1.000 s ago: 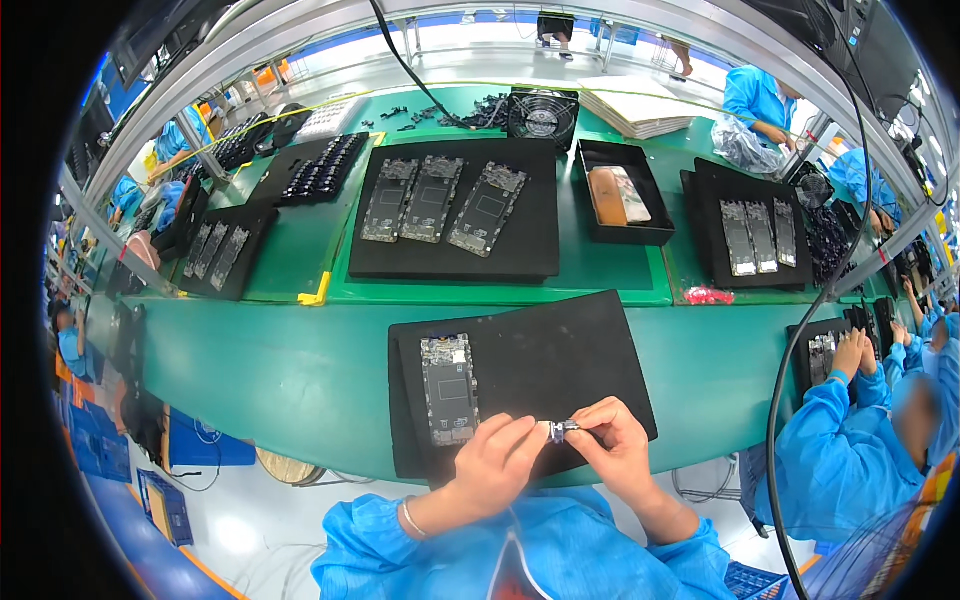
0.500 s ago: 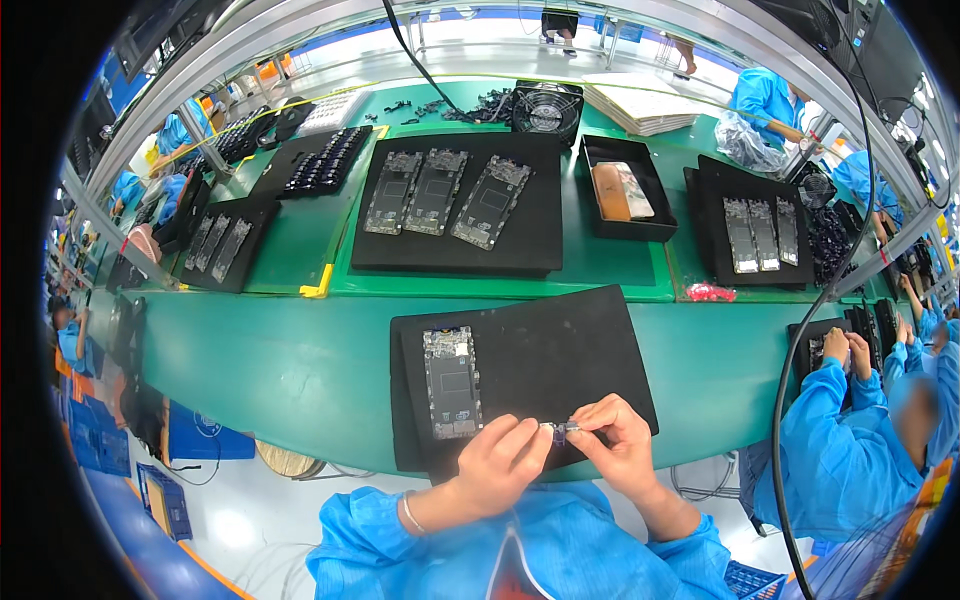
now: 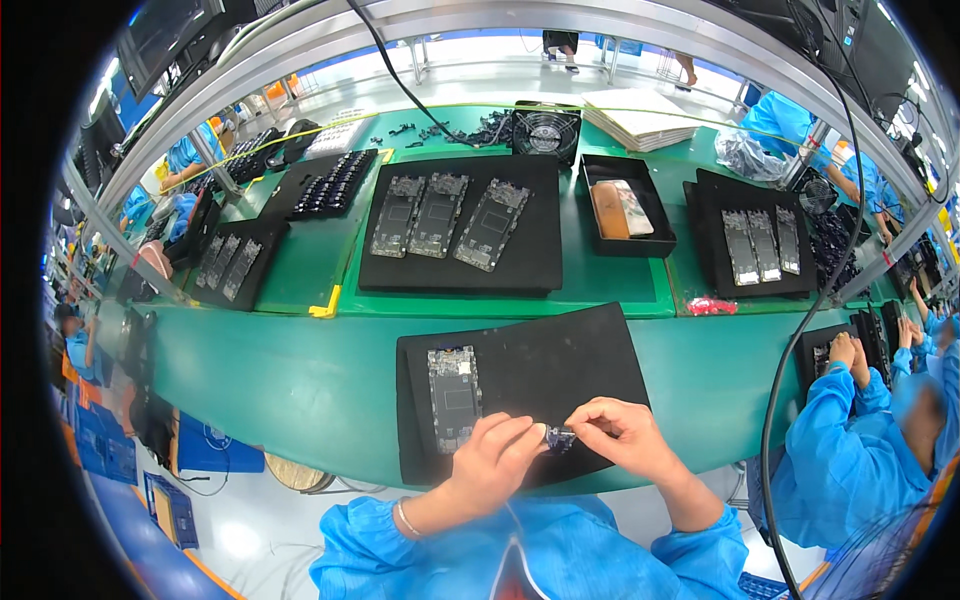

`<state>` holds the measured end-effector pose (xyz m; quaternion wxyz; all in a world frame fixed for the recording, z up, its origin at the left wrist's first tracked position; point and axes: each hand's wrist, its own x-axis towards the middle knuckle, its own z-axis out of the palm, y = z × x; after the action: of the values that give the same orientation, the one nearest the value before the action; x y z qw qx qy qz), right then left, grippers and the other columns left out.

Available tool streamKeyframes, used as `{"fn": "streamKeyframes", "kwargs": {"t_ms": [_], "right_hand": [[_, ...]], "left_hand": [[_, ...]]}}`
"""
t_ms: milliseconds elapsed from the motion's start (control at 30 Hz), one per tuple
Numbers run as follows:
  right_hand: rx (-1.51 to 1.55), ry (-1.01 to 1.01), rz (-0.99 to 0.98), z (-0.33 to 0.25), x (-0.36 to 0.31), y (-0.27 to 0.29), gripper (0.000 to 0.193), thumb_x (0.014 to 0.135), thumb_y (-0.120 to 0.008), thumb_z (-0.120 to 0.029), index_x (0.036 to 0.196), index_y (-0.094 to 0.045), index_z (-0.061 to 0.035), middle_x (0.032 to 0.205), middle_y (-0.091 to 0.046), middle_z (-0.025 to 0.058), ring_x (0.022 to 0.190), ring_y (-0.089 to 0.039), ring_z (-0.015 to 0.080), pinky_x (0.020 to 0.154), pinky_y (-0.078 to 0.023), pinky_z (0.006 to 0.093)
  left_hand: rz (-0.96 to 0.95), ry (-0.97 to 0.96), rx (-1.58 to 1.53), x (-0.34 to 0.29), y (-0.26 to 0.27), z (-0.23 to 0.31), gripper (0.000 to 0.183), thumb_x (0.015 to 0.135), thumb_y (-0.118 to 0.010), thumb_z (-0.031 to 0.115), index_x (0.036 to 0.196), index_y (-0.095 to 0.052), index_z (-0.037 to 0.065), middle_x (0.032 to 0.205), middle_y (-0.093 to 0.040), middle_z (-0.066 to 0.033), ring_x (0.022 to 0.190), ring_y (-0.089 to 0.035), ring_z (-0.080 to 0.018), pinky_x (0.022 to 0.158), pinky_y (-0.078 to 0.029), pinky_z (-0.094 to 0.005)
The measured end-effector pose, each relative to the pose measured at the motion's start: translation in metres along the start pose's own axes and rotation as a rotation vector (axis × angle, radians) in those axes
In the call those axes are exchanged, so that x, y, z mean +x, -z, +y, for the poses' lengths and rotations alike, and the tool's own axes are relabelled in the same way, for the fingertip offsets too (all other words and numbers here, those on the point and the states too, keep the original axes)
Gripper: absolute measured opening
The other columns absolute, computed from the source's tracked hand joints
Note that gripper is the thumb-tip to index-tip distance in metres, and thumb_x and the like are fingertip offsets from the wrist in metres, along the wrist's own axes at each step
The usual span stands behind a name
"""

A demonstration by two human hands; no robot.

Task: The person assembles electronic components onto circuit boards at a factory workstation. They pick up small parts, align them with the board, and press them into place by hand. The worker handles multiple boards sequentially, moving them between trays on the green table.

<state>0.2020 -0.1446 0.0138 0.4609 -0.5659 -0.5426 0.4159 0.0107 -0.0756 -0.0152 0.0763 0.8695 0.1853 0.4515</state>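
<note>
Between my two hands is a small dark electronic part [image 3: 560, 438] with a light, shiny piece at its top; its exact kind is too small to make out. My left hand [image 3: 497, 458] pinches its left end, fingers closed. At its right end my right hand [image 3: 628, 438] pinches with thumb and forefinger, palm turned down. Both hands are over the near edge of a black mat [image 3: 560, 370]. A long circuit board [image 3: 455, 390] lies flat on that mat, just beyond my left hand, which hides part of its lower edge.
Ahead, another black mat [image 3: 545, 275] carries three circuit boards [image 3: 437, 215]. A black box [image 3: 650, 243] with a tan block stands beside it, and a small fan [image 3: 546, 133] behind. A black cable [image 3: 785, 400] hangs at the right, near a co-worker in blue [image 3: 850, 450].
My right hand has turned flatter over the part, its fingers shifting at the right end. The left hand keeps its pinch. The whole view has tilted slightly, moving the bench lower.
</note>
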Motion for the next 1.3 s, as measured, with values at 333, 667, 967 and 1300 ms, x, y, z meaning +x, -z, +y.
{"fn": "streamKeyframes", "kwargs": {"t_ms": [333,667,967,1300], "right_hand": [[0.071,-0.105,0.213,0.061,0.042,0.017,0.012,0.089,-0.054,-0.011,0.095,-0.056,-0.0001,0.080,-0.059,0.0025,0.073,-0.058,0.0092,0.068,-0.048,0.0246],[0.249,-0.141,0.304,0.055,0.027,0.000,0.010,0.091,-0.052,-0.008,0.095,-0.053,0.0002,0.085,-0.061,0.0066,0.076,-0.062,0.0125,0.071,-0.050,0.0250],[0.384,-0.149,0.159,0.047,0.083,-0.088,0.016,0.090,-0.054,-0.012,0.097,-0.054,0.0019,0.088,-0.063,0.0080,0.081,-0.064,0.0132,0.074,-0.051,0.0261],[0.368,-0.139,0.082,0.037,0.082,-0.099,0.019,0.090,-0.056,-0.015,0.099,-0.056,0.0019,0.090,-0.064,0.0063,0.084,-0.062,0.0114,0.078,-0.049,0.0266]], "left_hand": [[-0.265,0.220,-0.314,0.031,-0.033,-0.029,0.050,0.068,-0.076,0.014,0.111,-0.052,0.004,0.105,-0.054,-0.0136,0.094,-0.056,-0.0313,0.076,-0.050,-0.0375],[-0.707,0.540,0.270,0.024,0.000,-0.114,0.062,0.064,-0.078,0.020,0.117,-0.051,0.003,0.121,-0.047,-0.0134,0.116,-0.041,-0.0326,0.097,-0.039,-0.0395],[-0.410,0.386,-0.111,0.020,0.050,-0.090,0.044,0.063,-0.077,0.009,0.103,-0.058,0.006,0.109,-0.055,-0.0088,0.105,-0.049,-0.0294,0.089,-0.043,-0.0379],[-0.340,0.341,-0.143,0.011,0.055,-0.090,0.044,0.063,-0.078,0.010,0.103,-0.059,0.008,0.109,-0.055,-0.0079,0.106,-0.049,-0.0291,0.089,-0.043,-0.0381]]}}
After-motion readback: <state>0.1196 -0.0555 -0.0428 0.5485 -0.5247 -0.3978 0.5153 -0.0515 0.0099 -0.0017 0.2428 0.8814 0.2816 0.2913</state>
